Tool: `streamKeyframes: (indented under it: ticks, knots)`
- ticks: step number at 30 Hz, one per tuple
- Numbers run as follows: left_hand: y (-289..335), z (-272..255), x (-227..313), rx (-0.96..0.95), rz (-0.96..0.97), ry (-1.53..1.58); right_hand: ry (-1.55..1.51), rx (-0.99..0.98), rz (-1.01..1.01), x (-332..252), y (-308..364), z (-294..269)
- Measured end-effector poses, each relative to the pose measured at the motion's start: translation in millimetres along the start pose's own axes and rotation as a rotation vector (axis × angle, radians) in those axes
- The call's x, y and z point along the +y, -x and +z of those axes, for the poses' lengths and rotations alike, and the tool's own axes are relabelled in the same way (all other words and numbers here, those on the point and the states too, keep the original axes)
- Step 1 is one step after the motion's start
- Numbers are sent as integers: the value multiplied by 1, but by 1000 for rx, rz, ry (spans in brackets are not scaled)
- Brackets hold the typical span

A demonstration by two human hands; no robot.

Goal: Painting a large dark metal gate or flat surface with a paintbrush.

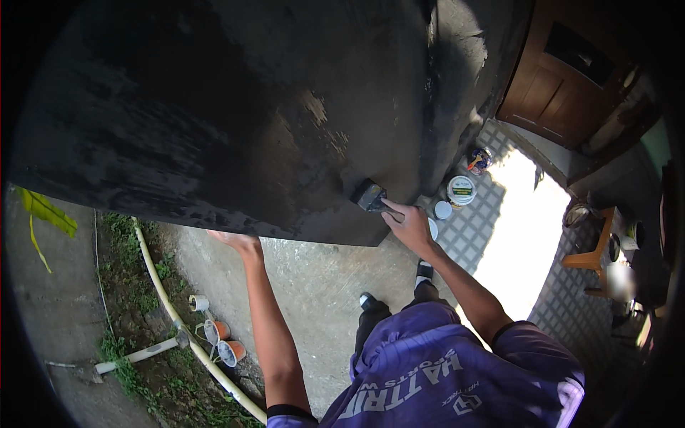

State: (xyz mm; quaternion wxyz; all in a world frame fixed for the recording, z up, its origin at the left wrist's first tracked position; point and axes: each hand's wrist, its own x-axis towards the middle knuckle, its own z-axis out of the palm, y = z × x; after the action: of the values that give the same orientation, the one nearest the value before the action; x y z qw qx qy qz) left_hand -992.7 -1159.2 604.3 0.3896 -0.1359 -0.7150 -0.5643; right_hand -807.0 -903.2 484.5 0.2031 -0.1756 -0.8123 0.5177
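Observation:
My right hand (408, 225) is closed around the handle of a paintbrush (369, 195). The wide, dark bristles touch a large dark panel (214, 143) near its lower right corner. Black coating covers the panel unevenly, with greyer streaks at left and a pale, bare-looking patch (314, 108) above the brush. At the panel's lower edge is my left hand (235, 240), its fingers mostly hidden by that edge, so its grip does not show.
White tubs (461, 190) and a dark can (479, 160) stand on the tiles at right. Farther right are a brown door (564, 71) and an orange stool (596, 250). On the left, a pale pipe (160, 285) borders weedy soil, with small orange-and-white buckets (230, 352) nearby.

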Motion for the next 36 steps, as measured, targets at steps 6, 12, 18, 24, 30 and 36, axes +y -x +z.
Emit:
streamKeyframes:
  ticks: [6, 12, 18, 24, 30, 36]
  knots:
    - [-3, 16, 23, 37, 4, 105, -206, 406, -189, -121, -48, -66]
    - [-3, 16, 26, -14, -131, 253, -297, 510, -185, -111, -27, -30]
    - [-4, 19, 35, -53, -153, 226, -491, 480, -93, -117, -16, -26]
    - [-6, 12, 22, -56, -202, 317, -308, 486, -270, -87, -40, 0]
    - [-9, 9, 21, -17, -119, 228, -334, 308, 293, 2, 9, 20]
    - [-3, 21, 40, 15, -104, 222, -7, 123, -72, -110, -7, -29]
